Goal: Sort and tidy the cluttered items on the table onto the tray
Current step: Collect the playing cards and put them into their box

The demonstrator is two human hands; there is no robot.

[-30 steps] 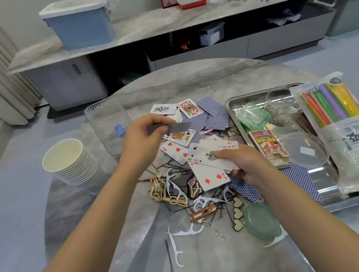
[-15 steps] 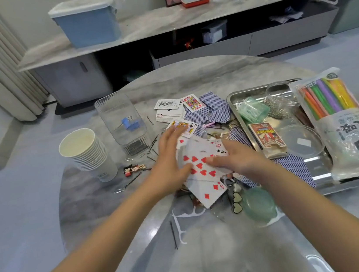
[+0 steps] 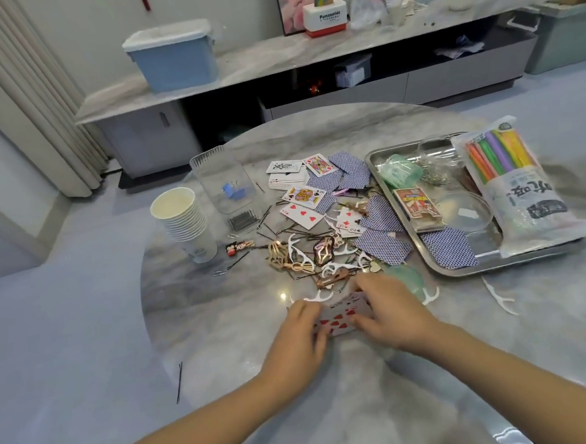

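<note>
You are holding a small stack of cards (image 3: 337, 318) between both hands at the near part of the round table (image 3: 223, 324). Your left hand (image 3: 299, 336) is gripping the left side of the stack with curled fingers, and your right hand (image 3: 389, 311) is gripping the right side; the top card is showing red hearts. The two hands are sitting close together, with only the cards between them.

Beyond your hands, a heap of hair clips (image 3: 289, 259), white floss picks (image 3: 303, 254) and bobby pins is lying on the table, and more loose cards (image 3: 301, 213) are lying further away, some face up, some with the blue back up. The metal tray (image 3: 450, 270) is standing to the right, carrying a bag of coloured straws (image 3: 517, 184), a card box (image 3: 416, 203) and a clear lid (image 3: 467, 212). A stack of paper cups (image 3: 183, 221) is standing to the left, beside a clear container (image 3: 223, 182).
</note>
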